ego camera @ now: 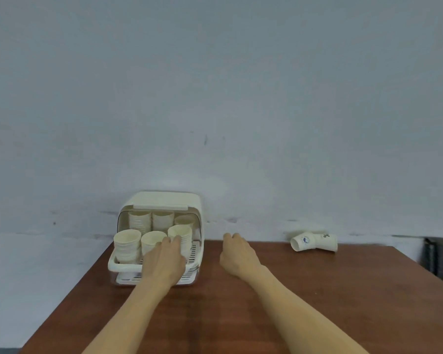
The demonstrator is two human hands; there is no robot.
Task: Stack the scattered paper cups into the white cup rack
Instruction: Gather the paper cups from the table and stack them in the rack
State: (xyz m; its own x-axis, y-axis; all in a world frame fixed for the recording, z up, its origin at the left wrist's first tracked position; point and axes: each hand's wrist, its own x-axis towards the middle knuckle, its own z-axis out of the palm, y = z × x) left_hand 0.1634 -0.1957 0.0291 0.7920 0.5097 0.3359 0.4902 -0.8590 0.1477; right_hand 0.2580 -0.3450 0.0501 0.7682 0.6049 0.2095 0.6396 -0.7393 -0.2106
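Observation:
The white cup rack [198, 218] stands at the table's far left edge, its lid raised, with several stacks of cream paper cups inside. My left hand [164, 261] reaches into the rack's pulled-out tray, and its fingers curl against the front right cup stack [183, 232]. My right hand [237, 255] hovers over the table just right of the rack, fingers loosely curled and holding nothing. Two printed paper cups [313, 241] lie on their sides, touching, by the far right edge of the table.
The brown wooden table [241, 315] ends at a pale wall behind the rack. Its left edge runs diagonally just beside the rack. A dark object [440, 259] stands beyond the right edge.

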